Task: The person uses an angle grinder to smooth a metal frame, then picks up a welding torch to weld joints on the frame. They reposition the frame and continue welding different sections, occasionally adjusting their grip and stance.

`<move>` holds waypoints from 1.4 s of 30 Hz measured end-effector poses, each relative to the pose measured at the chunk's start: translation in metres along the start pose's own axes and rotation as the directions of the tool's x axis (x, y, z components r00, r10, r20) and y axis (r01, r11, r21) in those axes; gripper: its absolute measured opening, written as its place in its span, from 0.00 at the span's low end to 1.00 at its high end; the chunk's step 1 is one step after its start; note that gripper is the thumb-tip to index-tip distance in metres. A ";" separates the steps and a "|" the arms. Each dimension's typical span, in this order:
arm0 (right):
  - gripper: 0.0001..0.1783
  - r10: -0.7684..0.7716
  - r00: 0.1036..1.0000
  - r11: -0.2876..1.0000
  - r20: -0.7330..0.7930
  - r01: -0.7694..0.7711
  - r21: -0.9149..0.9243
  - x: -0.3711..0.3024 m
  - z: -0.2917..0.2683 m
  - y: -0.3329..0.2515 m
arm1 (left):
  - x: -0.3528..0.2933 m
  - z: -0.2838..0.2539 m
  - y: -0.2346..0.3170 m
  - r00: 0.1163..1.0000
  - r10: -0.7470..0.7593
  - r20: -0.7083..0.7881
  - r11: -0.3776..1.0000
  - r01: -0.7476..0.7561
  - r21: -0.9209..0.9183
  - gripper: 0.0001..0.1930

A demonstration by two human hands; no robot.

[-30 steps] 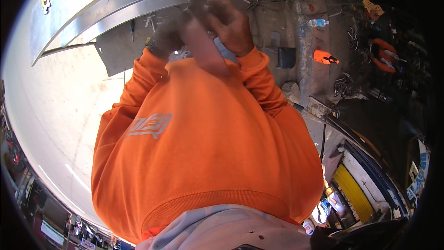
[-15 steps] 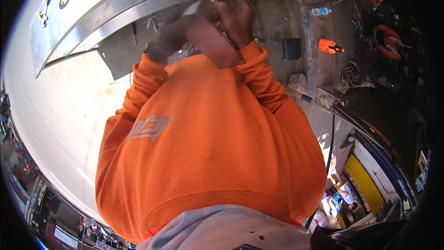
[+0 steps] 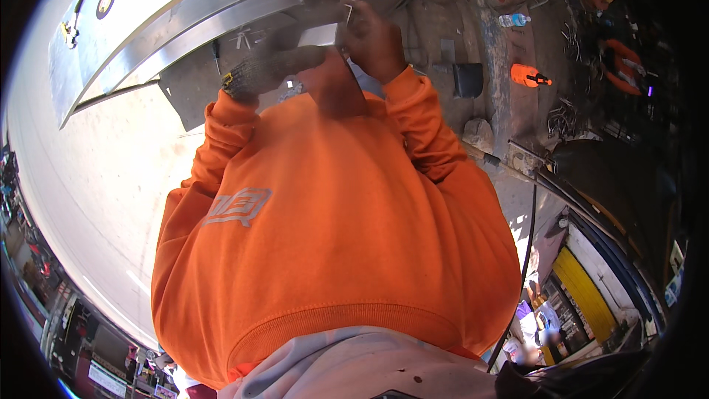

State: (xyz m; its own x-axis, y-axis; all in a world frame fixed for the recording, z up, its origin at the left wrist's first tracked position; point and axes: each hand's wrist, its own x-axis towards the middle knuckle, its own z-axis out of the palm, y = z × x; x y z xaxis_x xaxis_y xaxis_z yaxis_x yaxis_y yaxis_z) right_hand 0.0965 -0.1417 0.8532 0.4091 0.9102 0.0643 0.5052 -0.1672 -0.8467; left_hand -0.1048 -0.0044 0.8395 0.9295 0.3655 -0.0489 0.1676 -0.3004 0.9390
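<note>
My left hand (image 3: 277, 70), in a dark glove with yellowish marks at the cuff, grips a folded metal piece (image 3: 319, 35) in front of my chest. Its top is silvery; a reddish-brown face hangs down toward my orange sweatshirt. Close against the right side of that piece is my bare right hand (image 3: 377, 43), its fingers bent together. A thin, light, bent bit (image 3: 348, 12) shows at its fingertips, too small to name surely. Blur and shade hide the left fingers in part.
A shiny metal table (image 3: 177, 11) stands at the far left, bearing a hammer-like tool (image 3: 72, 26) and a round disc (image 3: 106, 1). On the dirty floor to the right lie a water bottle (image 3: 515, 20), an orange bottle (image 3: 526, 75), a dark block (image 3: 467, 80) and scattered metal bits.
The metal piece has turned, so its silvery top now shows and its reddish face hangs more upright. My left hand has shifted slightly left; my right fingers have moved a little.
</note>
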 end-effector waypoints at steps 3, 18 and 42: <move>0.27 0.011 0.999 0.836 -0.047 0.017 0.549 0.006 -0.003 0.004 | -0.010 -0.009 -0.001 0.966 -0.206 -0.156 0.893 0.120 -0.434 0.27; 0.24 -0.115 0.971 0.101 0.208 -0.197 0.975 0.037 -0.010 -0.018 | -0.054 -0.010 -0.005 0.719 -0.118 -0.685 0.952 -0.113 -0.283 0.28; 0.18 0.343 0.928 0.421 0.146 -0.291 0.859 0.183 0.086 0.122 | 0.008 -0.014 -0.050 0.507 -0.519 -0.688 0.842 0.166 -0.514 0.27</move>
State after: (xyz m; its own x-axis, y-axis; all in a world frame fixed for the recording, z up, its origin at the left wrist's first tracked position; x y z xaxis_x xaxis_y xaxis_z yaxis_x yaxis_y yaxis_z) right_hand 0.1677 0.0373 0.7164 0.4420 0.8425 -0.3080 -0.5594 -0.0096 -0.8289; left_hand -0.1102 0.0263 0.7973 0.1587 0.9472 -0.2785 0.1263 0.2603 0.9572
